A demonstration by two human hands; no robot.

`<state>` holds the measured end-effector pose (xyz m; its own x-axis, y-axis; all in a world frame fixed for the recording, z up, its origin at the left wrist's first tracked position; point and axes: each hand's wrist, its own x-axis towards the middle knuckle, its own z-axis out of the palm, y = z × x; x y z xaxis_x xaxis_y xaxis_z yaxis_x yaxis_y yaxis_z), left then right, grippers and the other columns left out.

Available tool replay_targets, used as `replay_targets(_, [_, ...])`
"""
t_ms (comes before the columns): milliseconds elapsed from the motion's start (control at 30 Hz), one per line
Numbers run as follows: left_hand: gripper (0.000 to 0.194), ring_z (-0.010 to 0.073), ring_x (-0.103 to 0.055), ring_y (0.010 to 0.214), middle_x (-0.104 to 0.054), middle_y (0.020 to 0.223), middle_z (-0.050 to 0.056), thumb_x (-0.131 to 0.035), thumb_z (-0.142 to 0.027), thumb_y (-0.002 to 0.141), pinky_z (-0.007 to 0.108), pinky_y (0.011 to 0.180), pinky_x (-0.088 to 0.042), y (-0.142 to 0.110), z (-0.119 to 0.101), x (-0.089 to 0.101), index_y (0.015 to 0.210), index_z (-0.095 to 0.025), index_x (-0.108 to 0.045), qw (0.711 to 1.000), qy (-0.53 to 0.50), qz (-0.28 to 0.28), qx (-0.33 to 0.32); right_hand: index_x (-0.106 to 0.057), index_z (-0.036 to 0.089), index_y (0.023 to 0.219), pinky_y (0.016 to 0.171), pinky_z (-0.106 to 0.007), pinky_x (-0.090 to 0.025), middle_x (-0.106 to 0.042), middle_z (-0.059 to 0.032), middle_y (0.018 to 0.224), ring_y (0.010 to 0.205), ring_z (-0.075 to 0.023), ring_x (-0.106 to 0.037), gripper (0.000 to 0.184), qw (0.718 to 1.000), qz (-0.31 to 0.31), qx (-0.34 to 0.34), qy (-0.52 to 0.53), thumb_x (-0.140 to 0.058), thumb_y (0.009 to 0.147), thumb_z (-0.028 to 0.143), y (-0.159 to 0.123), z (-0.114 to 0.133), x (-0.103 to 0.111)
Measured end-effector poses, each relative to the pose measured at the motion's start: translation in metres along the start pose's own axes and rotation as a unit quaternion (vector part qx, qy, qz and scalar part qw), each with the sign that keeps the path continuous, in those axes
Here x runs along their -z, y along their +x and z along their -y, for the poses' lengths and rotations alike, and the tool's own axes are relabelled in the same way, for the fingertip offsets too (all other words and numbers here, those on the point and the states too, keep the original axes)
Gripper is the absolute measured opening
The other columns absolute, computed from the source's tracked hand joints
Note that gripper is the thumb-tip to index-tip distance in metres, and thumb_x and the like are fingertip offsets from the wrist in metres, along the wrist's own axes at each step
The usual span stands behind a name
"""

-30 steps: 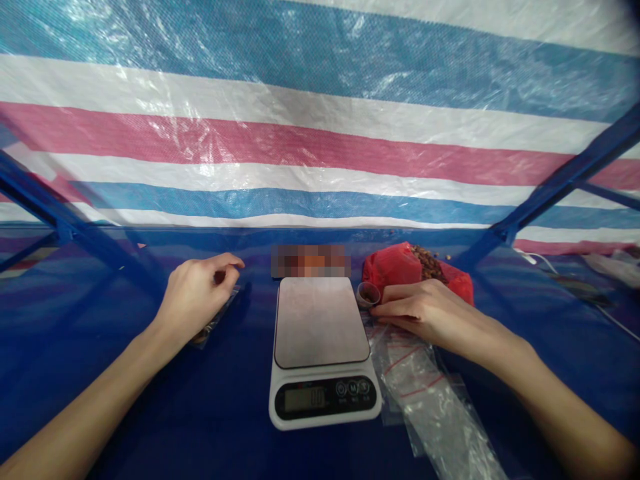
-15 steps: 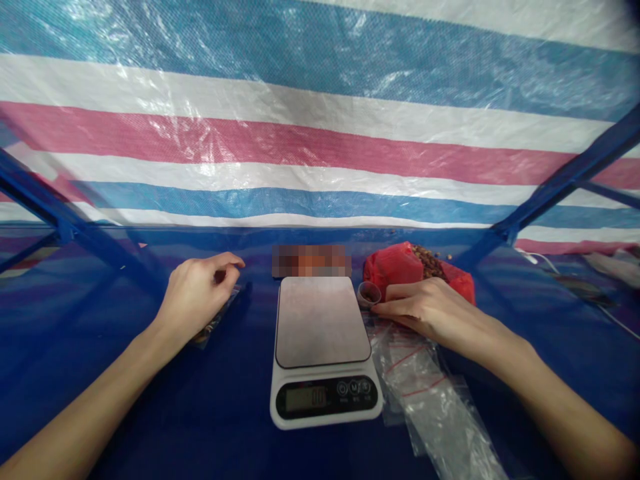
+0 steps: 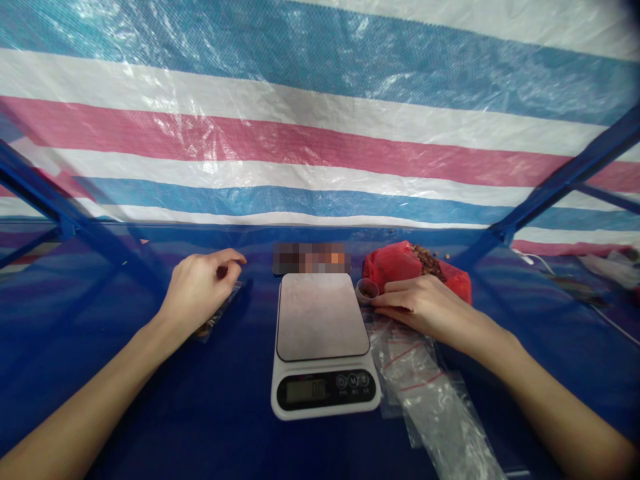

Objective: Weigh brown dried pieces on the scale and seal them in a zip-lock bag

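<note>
Blue tarp tabletop (image 3: 75, 313), scale display (image 3: 305, 391) reading zero, left hand (image 3: 200, 290) loosely curled, right hand (image 3: 425, 308) open beside cup (image 3: 367, 291)

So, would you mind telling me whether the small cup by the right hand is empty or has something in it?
It is not empty: dark brown bits show inside the small cup.

A woven tarpaulin (image 3: 300, 133) hangs in broad horizontal stripes of blue, white and pinkish red, glossy where light catches it. Deep blue sheeting covers the desk (image 3: 125, 400), and the bars of the frame (image 3: 565, 173) are a matching saturated blue. The scale (image 3: 323, 411) has a white body, a grey plate and a black panel with a pale greenish display. A red bag (image 3: 390, 263) shows brown granules (image 3: 427, 261) at its mouth, and the clear plastic bag (image 3: 425, 380) carries thin red lines.
</note>
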<state>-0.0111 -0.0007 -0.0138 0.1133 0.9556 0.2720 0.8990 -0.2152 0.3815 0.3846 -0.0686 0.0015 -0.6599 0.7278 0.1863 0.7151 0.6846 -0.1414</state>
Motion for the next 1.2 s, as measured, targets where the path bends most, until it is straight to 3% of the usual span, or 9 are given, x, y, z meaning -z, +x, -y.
replay_targets(400, [0.040, 0.0241, -0.076, 0.078, -0.083, 0.092, 0.005, -0.045, -0.037, 0.090, 0.034, 0.080, -0.054, -0.003, -0.002, -0.003, 0.096, -0.022, -0.082, 0.999, -0.014, -0.045, -0.020, -0.080, 0.021, 0.086, 0.062, -0.028, -0.044, -0.080, -0.0022, 0.080, 0.069, -0.0188, -0.075, 0.019, 0.999, -0.028, -0.017, -0.032, -0.067, 0.098, 0.014, 0.002, -0.006, -0.012])
replay_targets(600, [0.038, 0.0225, -0.075, 0.077, -0.083, 0.088, 0.004, -0.046, -0.036, 0.090, 0.031, 0.079, -0.055, -0.004, -0.003, -0.003, 0.095, -0.022, -0.081, 0.998, -0.019, -0.055, -0.030, -0.080, 0.020, 0.085, 0.063, -0.026, -0.047, -0.078, -0.0032, 0.077, 0.064, -0.0152, -0.070, 0.024, 0.996, -0.066, -0.022, 0.061, -0.062, 0.099, 0.021, 0.003, -0.009, -0.011])
replay_targets(800, [0.039, 0.0215, -0.074, 0.075, -0.082, 0.086, 0.003, -0.045, -0.036, 0.090, 0.031, 0.077, -0.053, -0.005, -0.006, 0.002, 0.096, -0.022, -0.081, 0.997, -0.024, -0.073, -0.026, -0.081, 0.018, 0.082, 0.052, -0.023, -0.041, -0.063, 0.0016, 0.061, 0.052, -0.0104, -0.052, 0.020, 0.968, -0.121, -0.084, 0.203, -0.073, 0.093, 0.033, 0.005, 0.000, -0.001])
replay_targets(1000, [0.038, 0.0202, -0.072, 0.071, -0.078, 0.078, 0.003, -0.046, -0.035, 0.091, 0.030, 0.076, -0.051, -0.003, -0.002, 0.001, 0.095, -0.022, -0.081, 0.995, -0.039, -0.091, -0.028, -0.083, 0.017, 0.086, 0.054, -0.025, -0.039, -0.057, 0.0021, 0.060, 0.055, -0.0108, -0.047, 0.026, 0.943, -0.203, -0.149, 0.218, -0.075, 0.092, 0.041, 0.013, 0.002, -0.013])
replay_targets(1200, [0.040, 0.0116, -0.060, 0.058, -0.067, 0.068, -0.003, -0.044, -0.034, 0.103, 0.025, 0.070, -0.050, -0.015, -0.012, 0.016, 0.128, -0.021, -0.072, 0.981, -0.124, -0.110, -0.100, -0.085, 0.016, 0.092, 0.049, -0.024, -0.038, -0.057, 0.0030, 0.055, 0.049, -0.0102, -0.046, 0.027, 0.945, -0.159, -0.160, 0.237, -0.071, 0.095, 0.039, 0.016, -0.005, -0.025])
